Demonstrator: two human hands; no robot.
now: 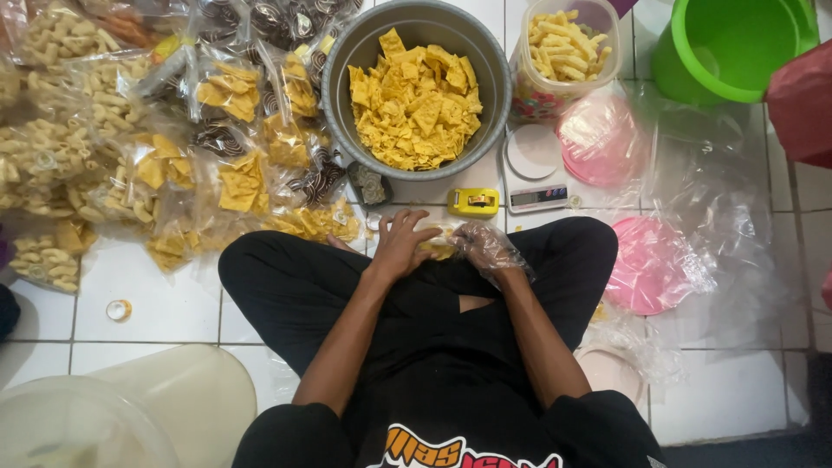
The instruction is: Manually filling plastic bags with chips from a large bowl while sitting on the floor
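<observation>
We sit cross-legged on the white tiled floor [156, 303], and both our hands meet in the middle of the frame, just above our knees. Our left hand [400, 245] is bare, its fingers curled over a small bag of yellow chips [439, 245]; our right hand [482, 247], wrapped in a thin clear plastic glove, closes on the same bag from the other side. So the bag sits between the two hands, touching both, and neither hand is nearer than the other. Its long axis seems to run left to right across the frame, from one hand to the other, though our fingers hide most of it. Straight ahead, toward the top centre of the frame, stands the big metal basin [416, 87] heaped with loose yellow chips. Between basin and hands lie a yellow tape dispenser [473, 202] and, just right of it, a small kitchen scale [537, 198]. In the upper left of the frame lies a pile of filled bags [173, 147]. At the upper right are a clear jar of pale puffed sticks [563, 52] and a green bucket [728, 43], and at the right edge, pink lids under clear plastic [650, 260].
</observation>
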